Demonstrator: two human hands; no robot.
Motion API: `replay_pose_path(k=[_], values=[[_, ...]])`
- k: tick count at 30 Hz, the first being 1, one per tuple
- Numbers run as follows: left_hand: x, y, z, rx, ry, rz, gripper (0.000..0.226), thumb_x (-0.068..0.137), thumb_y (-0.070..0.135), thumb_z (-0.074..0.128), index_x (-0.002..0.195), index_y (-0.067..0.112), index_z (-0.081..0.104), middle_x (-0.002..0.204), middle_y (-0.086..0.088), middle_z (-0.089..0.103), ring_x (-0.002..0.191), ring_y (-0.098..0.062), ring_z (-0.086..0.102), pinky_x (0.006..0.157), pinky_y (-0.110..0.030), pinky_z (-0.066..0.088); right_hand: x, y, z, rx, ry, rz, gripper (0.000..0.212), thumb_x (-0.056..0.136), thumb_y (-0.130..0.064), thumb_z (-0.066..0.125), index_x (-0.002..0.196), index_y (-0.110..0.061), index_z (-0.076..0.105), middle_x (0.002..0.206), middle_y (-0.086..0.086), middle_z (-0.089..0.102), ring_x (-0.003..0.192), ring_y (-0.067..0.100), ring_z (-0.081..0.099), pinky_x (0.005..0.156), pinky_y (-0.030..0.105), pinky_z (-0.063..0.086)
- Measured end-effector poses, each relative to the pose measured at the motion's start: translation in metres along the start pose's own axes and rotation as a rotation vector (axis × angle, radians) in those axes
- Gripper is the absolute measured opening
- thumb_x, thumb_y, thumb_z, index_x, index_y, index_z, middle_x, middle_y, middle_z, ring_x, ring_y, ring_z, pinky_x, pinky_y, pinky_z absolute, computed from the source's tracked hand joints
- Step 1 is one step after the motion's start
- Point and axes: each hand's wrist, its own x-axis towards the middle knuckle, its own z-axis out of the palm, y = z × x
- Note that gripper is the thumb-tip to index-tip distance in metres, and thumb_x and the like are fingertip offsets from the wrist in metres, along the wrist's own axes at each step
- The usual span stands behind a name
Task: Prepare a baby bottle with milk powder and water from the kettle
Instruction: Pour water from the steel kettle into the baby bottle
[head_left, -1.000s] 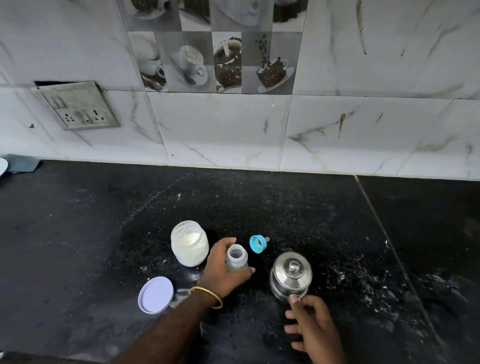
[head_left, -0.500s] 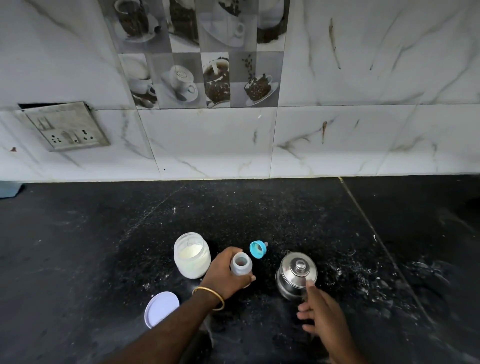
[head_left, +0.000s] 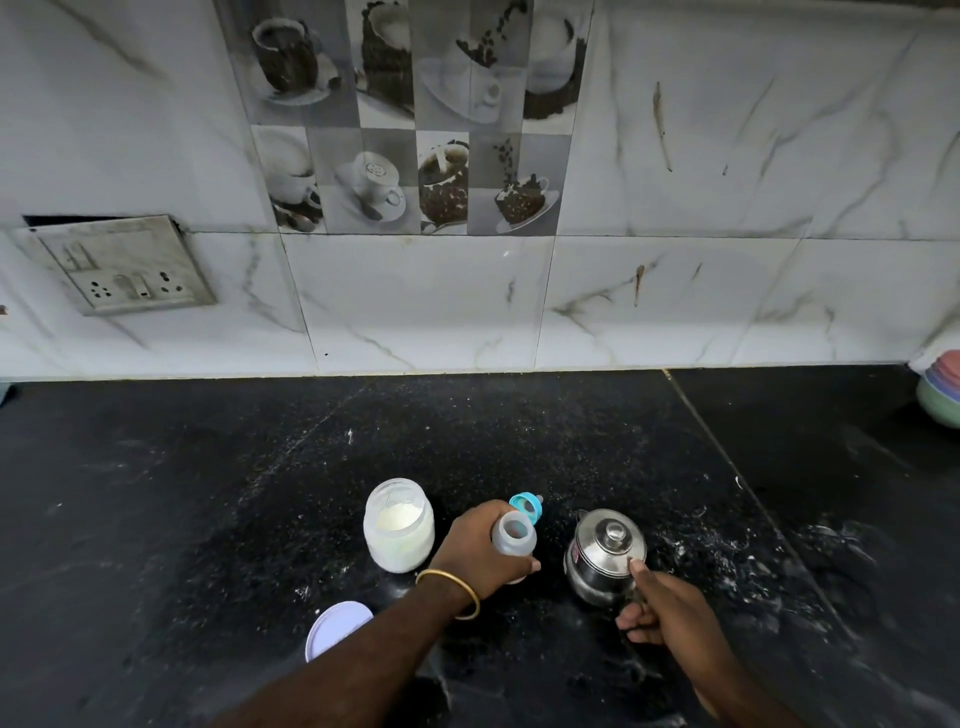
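A small clear baby bottle (head_left: 514, 538) stands open-topped on the black counter, and my left hand (head_left: 480, 551) grips it around its body. Its blue teat cap (head_left: 527, 506) lies just behind it. To the left stands an open jar of milk powder (head_left: 399, 525), with its pale lid (head_left: 337, 629) lying flat near the front. A small steel kettle (head_left: 605, 556) with its lid on sits to the right. My right hand (head_left: 660, 608) is at the kettle's near side, thumb against its rim and fingers curled where the handle is hidden.
The black stone counter (head_left: 208, 493) is dusted with white powder around the kettle. A marble-tiled wall with a socket plate (head_left: 122, 267) rises behind. Stacked coloured bowls (head_left: 940, 395) sit at the far right edge.
My right hand has moved up against the kettle's near side and its fingers have curled there. The left hand still holds the bottle in place.
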Motion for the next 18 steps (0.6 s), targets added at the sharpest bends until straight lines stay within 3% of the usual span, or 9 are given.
replay_pose_path(k=[8,13,18], values=[[0.002,0.005,-0.006,-0.038,0.052,-0.039,0.051,0.059,0.029,0.092,0.101,0.029,0.063,0.098,0.008,0.072,0.090,-0.005,0.068,0.084,-0.026,0.056,-0.006,-0.019,-0.002,-0.030,-0.111,-0.022,0.048,0.096,-0.038,0.057,0.091,0.009,0.064,0.070,0.024,0.071,0.066,0.030,0.071,0.059,0.034,0.058],[0.000,0.003,-0.011,-0.008,0.064,-0.041,0.048,0.061,0.031,0.090,0.101,0.029,0.064,0.098,0.012,0.072,0.092,-0.004,0.067,0.087,-0.029,0.056,-0.011,-0.039,-0.001,-0.088,-0.189,-0.063,0.057,0.081,-0.049,0.060,0.093,0.006,0.068,0.069,0.024,0.071,0.066,0.031,0.071,0.060,0.034,0.056],[-0.003,0.006,-0.016,0.025,0.073,-0.011,0.048,0.065,0.029,0.088,0.108,0.030,0.066,0.105,0.013,0.072,0.097,-0.004,0.067,0.092,-0.029,0.055,-0.012,-0.058,-0.001,-0.171,-0.253,-0.119,0.064,0.083,-0.049,0.059,0.093,0.013,0.064,0.065,0.022,0.069,0.062,0.030,0.068,0.055,0.032,0.054]])
